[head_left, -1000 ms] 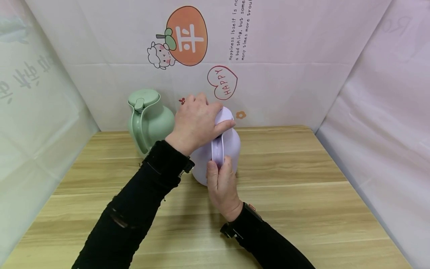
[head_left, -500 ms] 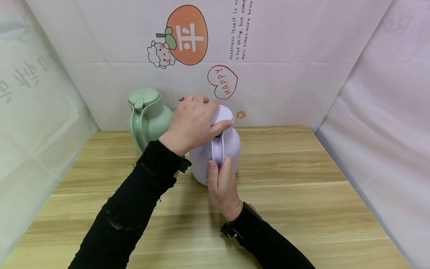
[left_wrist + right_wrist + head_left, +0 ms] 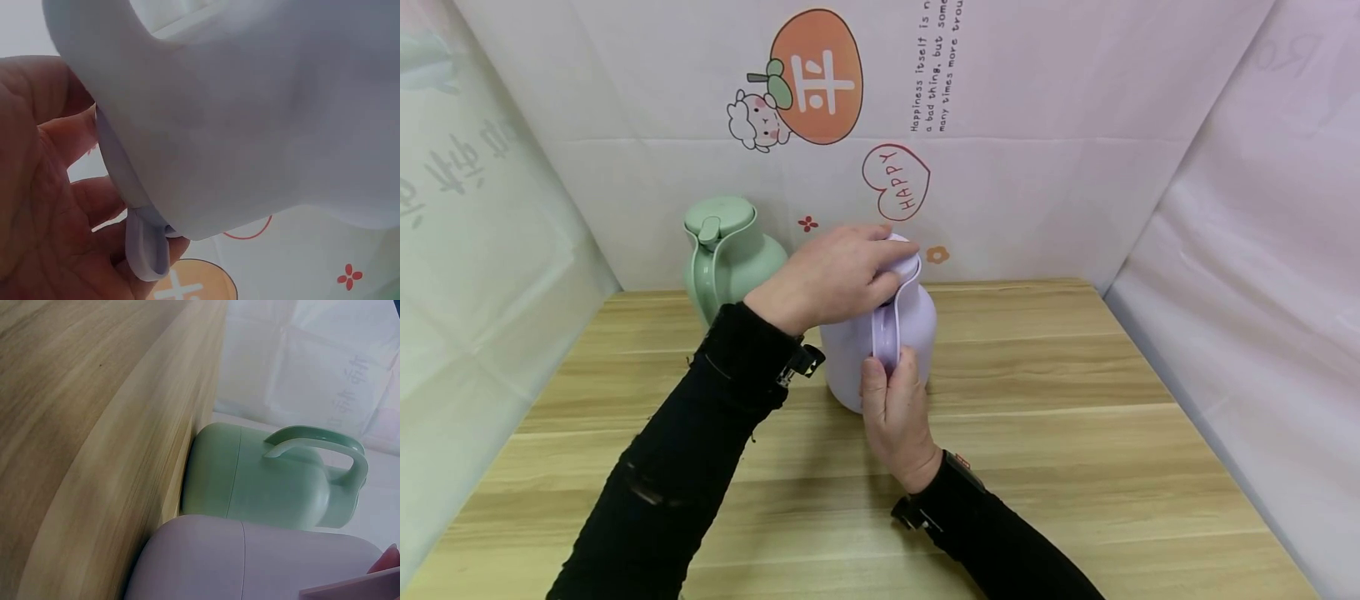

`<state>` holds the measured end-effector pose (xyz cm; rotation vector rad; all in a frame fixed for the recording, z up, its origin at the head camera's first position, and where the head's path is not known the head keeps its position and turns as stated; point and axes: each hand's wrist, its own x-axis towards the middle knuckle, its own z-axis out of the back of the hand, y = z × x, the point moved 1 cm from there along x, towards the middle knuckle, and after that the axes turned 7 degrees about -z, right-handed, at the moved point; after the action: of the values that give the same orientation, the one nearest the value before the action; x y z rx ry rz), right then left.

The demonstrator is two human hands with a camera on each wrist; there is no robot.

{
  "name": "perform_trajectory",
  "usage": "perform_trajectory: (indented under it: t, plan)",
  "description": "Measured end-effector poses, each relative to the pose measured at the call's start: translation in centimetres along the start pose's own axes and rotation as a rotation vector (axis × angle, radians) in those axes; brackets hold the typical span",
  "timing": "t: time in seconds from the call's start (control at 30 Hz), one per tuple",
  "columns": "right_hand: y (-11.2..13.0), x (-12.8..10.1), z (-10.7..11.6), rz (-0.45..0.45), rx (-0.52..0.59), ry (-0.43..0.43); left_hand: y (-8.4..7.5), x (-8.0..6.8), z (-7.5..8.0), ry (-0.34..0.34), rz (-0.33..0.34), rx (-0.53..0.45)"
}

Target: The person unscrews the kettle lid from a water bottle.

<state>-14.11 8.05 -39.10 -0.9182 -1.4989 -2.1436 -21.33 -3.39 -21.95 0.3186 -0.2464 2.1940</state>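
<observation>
A lilac thermos jug [image 3: 917, 325] stands upright on the table in the head view. My left hand [image 3: 831, 275] lies over its top from the left, fingers and thumb bent about the round lid [image 3: 904, 267]. In the left wrist view, that palm [image 3: 37, 187] faces the lid's edge, and a small lilac spout flap [image 3: 147, 250] juts out between the fingers. With my right hand [image 3: 898, 425] I grip the lower part of the jug's handle [image 3: 886, 333], thumb on its left side. The lid's far side is hidden in the head view.
To the left, close behind the lilac jug, stands a green thermos jug [image 3: 752, 271] with its lid on. The wooden table [image 3: 1037, 433] ends at a printed white cloth backdrop [image 3: 1037, 167]; white cloth also hangs on both sides.
My left hand has turned over the lid: its thumb has drawn back to the left, and its wrist has shifted slightly left. My right hand and the jug have stayed in place.
</observation>
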Motion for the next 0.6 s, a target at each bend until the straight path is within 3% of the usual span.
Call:
perform_trajectory:
  t: [0.17,0.6]
  plan:
    - [0.05,-0.02,0.01,-0.006,0.012,0.008,-0.18,0.02,-0.07,-0.031,0.008,0.038]
    - [0.06,0.02,0.06,0.006,0.008,0.004,-0.60,0.31,-0.23,0.018,0.119,0.123]
